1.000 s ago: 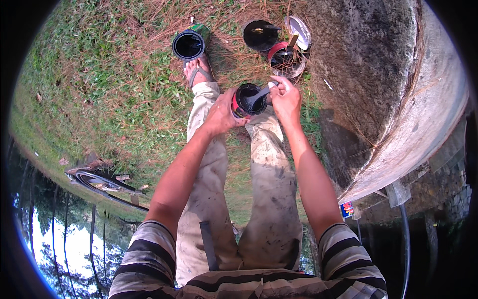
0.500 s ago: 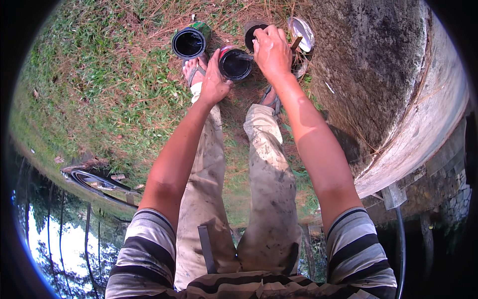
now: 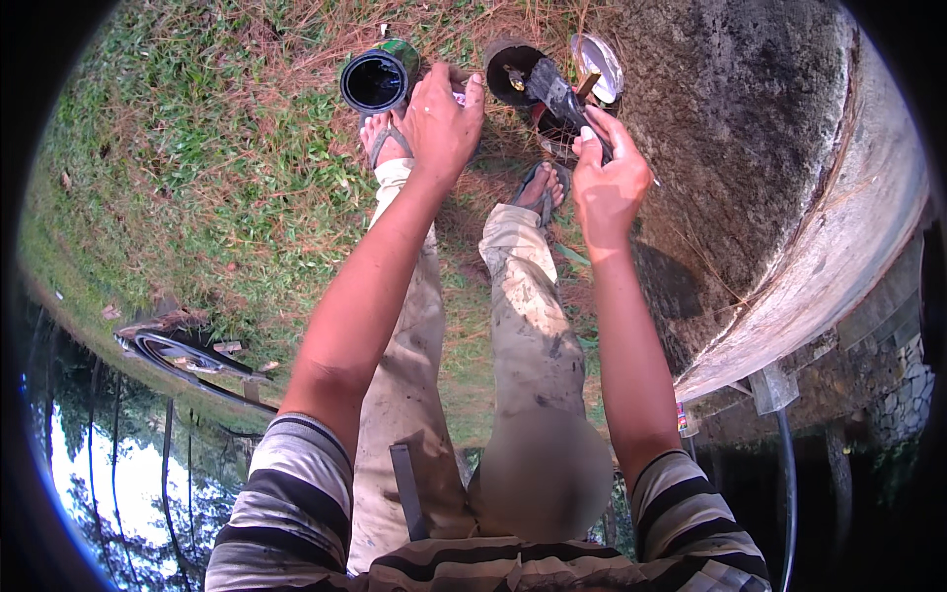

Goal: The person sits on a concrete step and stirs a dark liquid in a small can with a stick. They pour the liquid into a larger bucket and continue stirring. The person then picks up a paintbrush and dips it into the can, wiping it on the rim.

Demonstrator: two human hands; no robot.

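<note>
left hand (image 3: 444, 123): by green can (image 3: 402, 57), grip unclear | right hand (image 3: 612, 183): farther right, grips black tool (image 3: 558, 99) endwise, leaving tip free

No readable text, no legible numbers or labels, no readable signs

Sunlit grass (image 3: 187, 207) strewn with pine needles (image 3: 291, 44); stained concrete wall (image 3: 735, 138) along its right edge; tree trunks (image 3: 169, 474) against bright sky (image 3: 71, 485) beyond its lower-left edge.
</note>
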